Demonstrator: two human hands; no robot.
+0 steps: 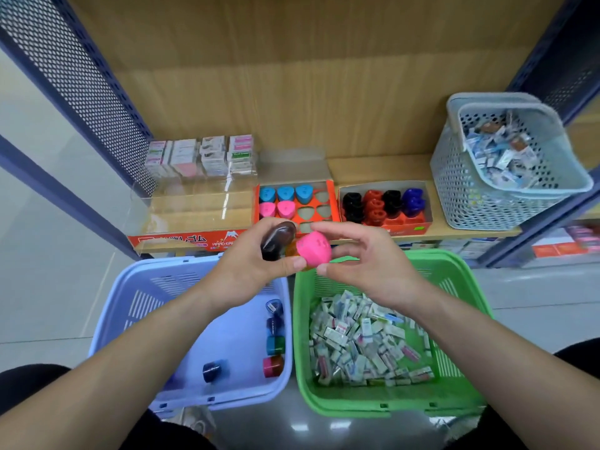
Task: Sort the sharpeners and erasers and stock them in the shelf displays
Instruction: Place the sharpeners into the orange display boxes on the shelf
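Observation:
My left hand grips a dark brown sharpener, with an orange one partly hidden beneath it. My right hand pinches a pink triangular sharpener between thumb and fingers, just in front of the shelf edge. Behind it on the shelf, an orange display tray holds blue and pink triangular sharpeners and several empty slots. A second tray to its right holds black, red and blue sharpeners. Below me, a lilac basket contains a few loose sharpeners, and a green basket is full of boxed erasers.
A clear acrylic display at the shelf's left holds stacked eraser boxes at its back. A grey perforated basket with small packets stands on the shelf's right end. Blue perforated uprights frame the shelf on both sides.

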